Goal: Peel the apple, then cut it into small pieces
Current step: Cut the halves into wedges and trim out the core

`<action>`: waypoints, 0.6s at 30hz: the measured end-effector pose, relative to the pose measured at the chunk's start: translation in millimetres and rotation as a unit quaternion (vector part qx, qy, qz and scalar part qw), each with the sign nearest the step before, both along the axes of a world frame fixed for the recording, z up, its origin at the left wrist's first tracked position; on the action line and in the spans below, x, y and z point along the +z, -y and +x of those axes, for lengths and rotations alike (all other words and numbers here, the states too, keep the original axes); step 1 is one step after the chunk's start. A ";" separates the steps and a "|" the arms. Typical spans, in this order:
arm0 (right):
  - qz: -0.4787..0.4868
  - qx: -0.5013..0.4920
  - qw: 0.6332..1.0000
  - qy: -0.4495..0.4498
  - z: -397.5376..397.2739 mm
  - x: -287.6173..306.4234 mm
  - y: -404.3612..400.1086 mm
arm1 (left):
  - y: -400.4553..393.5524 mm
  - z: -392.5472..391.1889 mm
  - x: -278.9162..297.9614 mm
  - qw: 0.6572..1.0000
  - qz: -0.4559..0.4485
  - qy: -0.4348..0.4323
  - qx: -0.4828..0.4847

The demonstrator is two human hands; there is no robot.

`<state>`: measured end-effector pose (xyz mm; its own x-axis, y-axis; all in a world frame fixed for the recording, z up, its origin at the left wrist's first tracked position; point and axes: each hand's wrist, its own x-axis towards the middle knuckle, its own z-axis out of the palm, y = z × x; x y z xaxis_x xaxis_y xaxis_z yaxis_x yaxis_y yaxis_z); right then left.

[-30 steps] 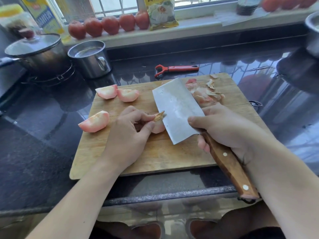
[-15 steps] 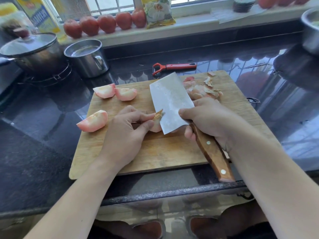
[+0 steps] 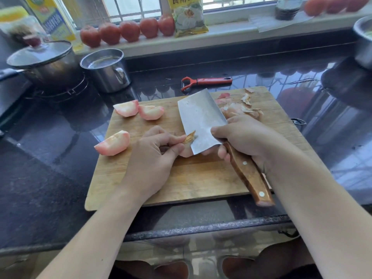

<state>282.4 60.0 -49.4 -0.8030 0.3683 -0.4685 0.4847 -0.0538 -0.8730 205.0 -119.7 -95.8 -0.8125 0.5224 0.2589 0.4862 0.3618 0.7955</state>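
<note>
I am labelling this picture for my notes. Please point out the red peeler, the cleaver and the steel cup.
red peeler (image 3: pixel 209 81): head view, on its red handle.
cleaver (image 3: pixel 199 115): head view, on the flat of the blade.
steel cup (image 3: pixel 104 77): head view, on its outer wall.

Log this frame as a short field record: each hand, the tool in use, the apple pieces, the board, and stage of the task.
left hand: holds the peeled apple piece being cut, pinching a brown core sliver
right hand: grips the wooden-handled steel cleaver
loose pieces: three peeled apple wedges
peelings: pile at far right of the wooden cutting board
idle tool: red-handled peeler beyond board
stage: peeled, quartered, coring
</note>
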 end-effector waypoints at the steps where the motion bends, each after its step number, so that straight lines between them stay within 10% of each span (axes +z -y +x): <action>1: 0.006 -0.001 1.000 0.003 -3.9 -1.1 -0.7 | 0.0 -0.4 -0.2 1.000 -0.001 0.001 -0.001; 18: 0.028 -0.033 0.999 0.034 -31.1 -8.7 -2.5 | 0.5 -0.9 -1.4 1.000 0.005 -0.025 -0.009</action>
